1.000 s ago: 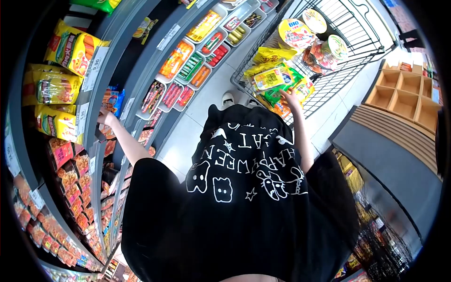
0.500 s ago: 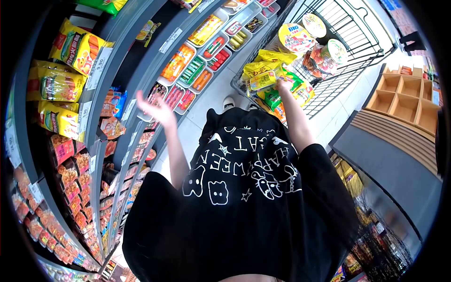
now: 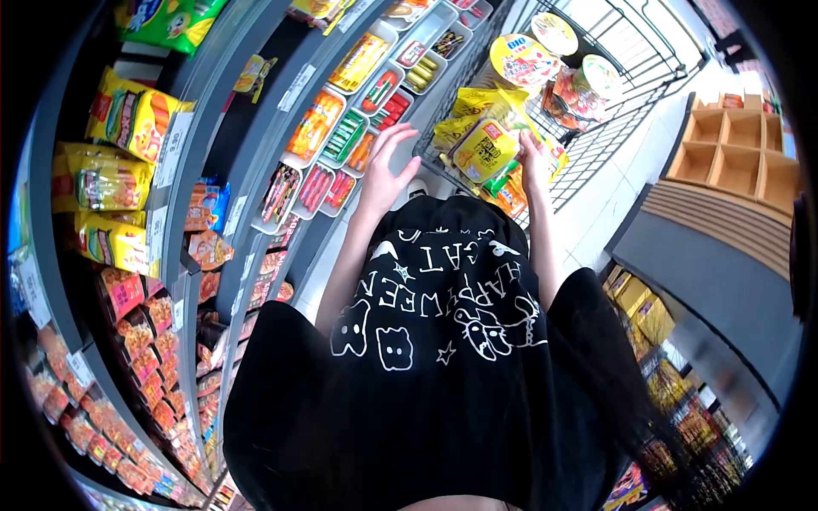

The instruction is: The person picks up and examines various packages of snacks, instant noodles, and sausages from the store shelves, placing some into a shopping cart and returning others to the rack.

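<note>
My right hand [image 3: 532, 163] is closed on the edge of a yellow food packet [image 3: 484, 152] with a red label, raised above the near end of a wire shopping cart [image 3: 635, 111]. Another yellow bag [image 3: 477, 102] shows behind it. Green and orange packets [image 3: 509, 194] lie partly hidden below. Deeper in the cart are a large instant noodle bowl [image 3: 521, 60], a yellowish tub [image 3: 554, 34] and a green-lidded cup [image 3: 601, 77]. My left hand [image 3: 388, 177] is empty with fingers apart, between the shelf and the cart.
Shelves on the left hold yellow snack bags [image 3: 128, 115] and white trays of small wrapped snacks [image 3: 313, 128]. Price tags line the shelf edges. On the right stands a wooden compartment rack [image 3: 734, 140] over a dark counter [image 3: 690, 255]. Pale tiled floor [image 3: 630, 192] runs between.
My left hand has moved right, away from the shelf and toward the cart. My right hand has lifted the yellow packet slightly closer and turned its label up.
</note>
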Demonstrator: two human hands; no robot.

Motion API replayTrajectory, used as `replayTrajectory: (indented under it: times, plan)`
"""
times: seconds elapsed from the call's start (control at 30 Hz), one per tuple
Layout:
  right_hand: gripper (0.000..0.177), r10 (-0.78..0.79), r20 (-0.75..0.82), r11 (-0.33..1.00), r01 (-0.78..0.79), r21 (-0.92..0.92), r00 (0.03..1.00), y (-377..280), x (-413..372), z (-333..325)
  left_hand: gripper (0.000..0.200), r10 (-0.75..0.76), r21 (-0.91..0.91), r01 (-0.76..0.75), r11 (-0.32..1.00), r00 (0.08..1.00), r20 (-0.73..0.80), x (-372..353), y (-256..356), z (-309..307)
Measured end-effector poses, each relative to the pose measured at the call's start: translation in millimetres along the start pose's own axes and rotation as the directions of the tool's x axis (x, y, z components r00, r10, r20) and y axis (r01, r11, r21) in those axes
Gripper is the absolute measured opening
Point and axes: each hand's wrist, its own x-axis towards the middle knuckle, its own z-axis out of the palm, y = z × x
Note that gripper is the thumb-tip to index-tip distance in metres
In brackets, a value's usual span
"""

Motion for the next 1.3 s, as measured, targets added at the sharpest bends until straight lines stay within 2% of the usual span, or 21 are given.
replayTrajectory:
  times: [0.07, 0.13, 0.17, 0.2, 0.23, 0.27, 0.4, 0.47, 0.57, 0.6, 0.67, 0.77, 0.83, 0.87, 0.93, 0.97, 1.0, 1.03, 1.07, 1.13, 1.3]
  plan:
    - [0.023, -0.036, -0.084, 0.994, 0.027, -0.107, 0.996, -56.3, -27.3, 36.1, 0.040, 0.041, -0.071, -0.037, 0.997, 0.998, 0.054, 12.3, 12.7, 7.2]
    - [0.022, -0.079, 0.045, 0.986, 0.085, -0.145, 0.996, -67.0, -28.1, 37.9, 0.051, 0.078, -0.085, -0.066, 0.994, 0.987, 0.142, 20.4, 14.8, 14.7]
    - [0.021, -0.068, 0.047, 0.988, 0.074, -0.135, 0.997, -71.4, -30.1, 40.4, 0.055, -0.067, -0.304, 0.151, 0.941, 0.961, 0.268, 22.3, 18.9, 19.8]
    - [0.021, -0.071, 0.036, 0.988, 0.075, -0.132, 0.997, -78.3, -34.8, 46.4, 0.059, -0.176, -0.468, 0.377, 0.799, 0.891, 0.418, 23.5, 23.3, 24.1]
    - [0.020, -0.070, 0.027, 0.993, 0.072, -0.093, 0.997, -84.0, -39.3, 52.2, 0.064, -0.107, -0.526, 0.397, 0.752, 0.861, 0.497, 25.1, 20.5, 30.0]
    - [0.019, -0.068, 0.020, 0.996, 0.069, -0.055, 0.997, -86.1, -42.3, 55.7, 0.055, -0.024, -0.650, 0.368, 0.665, 0.880, 0.474, 25.1, 20.3, 38.5]
    - [0.021, -0.108, -0.056, 0.994, 0.106, -0.029, 0.993, -79.3, -46.1, 60.8, 0.040, -0.110, -0.612, 0.414, 0.673, 0.875, 0.471, 22.4, 24.0, 43.7]
    - [0.024, -0.070, -0.040, 0.995, 0.067, -0.075, 0.997, -75.7, -43.2, 53.8, 0.035, -0.137, -0.620, 0.399, 0.675, 0.894, 0.426, 22.9, 16.2, 45.5]
    - [0.026, -0.032, 0.087, 0.995, 0.023, 0.099, 0.996, -73.7, -44.4, 55.5, 0.034, -0.254, -0.659, 0.370, 0.655, 0.929, 0.269, 22.5, 11.7, 40.2]
    - [0.026, -0.027, 0.119, 0.999, 0.024, 0.027, 0.992, -77.0, -44.2, 55.1, 0.030, -0.299, -0.636, 0.361, 0.682, 0.931, 0.209, 26.8, 5.6, 34.9]
    - [0.028, -0.019, 0.124, 0.999, 0.022, -0.026, 0.992, -79.0, -45.3, 52.9, 0.027, -0.470, -0.718, 0.363, 0.594, 0.881, 0.057, 35.5, -8.3, 25.0]
    - [0.032, -0.002, 0.120, 0.998, 0.010, -0.066, 0.993, -77.2, -46.4, 45.1, 0.030, -0.579, -0.814, 0.214, 0.540, 0.797, -0.174, 62.2, -21.3, -6.6]
    - [0.033, 0.002, 0.109, 0.997, 0.006, -0.075, 0.994, -72.7, -47.0, 39.1, 0.035, -0.515, -0.767, 0.141, 0.626, 0.814, -0.270, 81.3, -63.0, -38.8]
    - [0.033, 0.021, 0.090, 0.996, -0.013, -0.084, 0.996, -71.2, -48.3, 36.7, 0.036, -0.605, -0.720, 0.252, 0.646, 0.745, -0.282, 91.2, -47.2, -57.9]
    - [0.034, 0.040, 0.066, 0.995, -0.034, -0.089, 0.997, -67.3, -51.5, 30.0, 0.036, -0.401, -0.715, -0.085, 0.694, 0.779, -0.482, 114.2, -79.3, -84.0]
    - [0.033, 0.043, 0.054, 0.996, -0.039, -0.074, 0.998, -64.7, -52.6, 26.7, 0.034, -0.437, -0.726, -0.110, 0.679, 0.734, -0.520, 125.4, -83.5, -98.2]
    - [0.033, 0.046, 0.044, 0.997, -0.043, -0.059, 0.998, -61.9, -53.5, 23.8, 0.034, -0.420, -0.742, -0.134, 0.657, 0.752, -0.508, 135.7, -98.6, -115.1]
    - [0.032, 0.056, 0.038, 0.997, -0.054, -0.060, 0.998, -58.9, -54.4, 21.0, 0.038, -0.568, -0.758, 0.013, 0.652, 0.670, -0.478, 142.8, -90.0, -127.0]
    - [0.032, 0.056, 0.037, 0.997, -0.054, -0.054, 0.998, -58.3, -55.9, 19.3, 0.037, -0.519, -0.725, -0.112, 0.680, 0.625, -0.583, 154.7, -105.3, -135.8]
    - [0.033, 0.070, 0.033, 0.995, -0.067, -0.071, 0.997, -57.2, -59.4, 15.0, 0.037, -0.384, -0.657, -0.257, 0.709, 0.641, -0.664, 165.1, -126.3, -154.5]
    - [0.033, 0.092, -0.053, 0.994, -0.094, -0.048, 0.994, -47.4, -63.6, -1.2, 0.038, -0.262, -0.517, -0.206, 0.831, 0.675, -0.690, 154.4, -150.4, -188.8]
